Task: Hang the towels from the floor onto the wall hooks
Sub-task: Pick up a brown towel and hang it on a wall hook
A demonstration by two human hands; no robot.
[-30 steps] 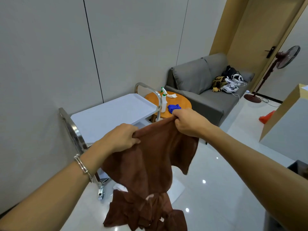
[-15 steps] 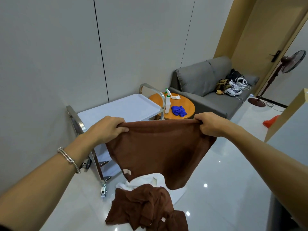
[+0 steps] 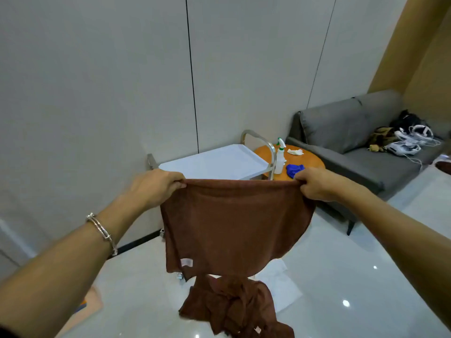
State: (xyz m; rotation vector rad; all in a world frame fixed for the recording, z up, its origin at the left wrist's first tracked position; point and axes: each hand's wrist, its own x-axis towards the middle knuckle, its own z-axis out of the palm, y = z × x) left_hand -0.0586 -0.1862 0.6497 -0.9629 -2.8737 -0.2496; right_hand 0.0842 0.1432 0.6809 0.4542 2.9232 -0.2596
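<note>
A brown towel (image 3: 234, 225) hangs spread flat in front of me, its top edge stretched taut. My left hand (image 3: 156, 184) grips its upper left corner and my right hand (image 3: 317, 185) grips its upper right corner. A small label shows near the towel's lower left. Below it, a crumpled brown towel (image 3: 231, 306) lies on the glossy floor, partly on a white towel (image 3: 280, 281). No wall hooks are in view.
A white-topped metal cart (image 3: 214, 161) stands against the grey wall behind the towel. Beside it is a round orange table (image 3: 310, 157) with a spray bottle (image 3: 280, 157) and blue gloves (image 3: 294, 169). A grey sofa (image 3: 353, 142) carries cables and devices at right.
My hands have moved apart and lifted, stretching the bunched towel out flat. The view has tilted up, so more wall shows and the floor pile sits lower.
</note>
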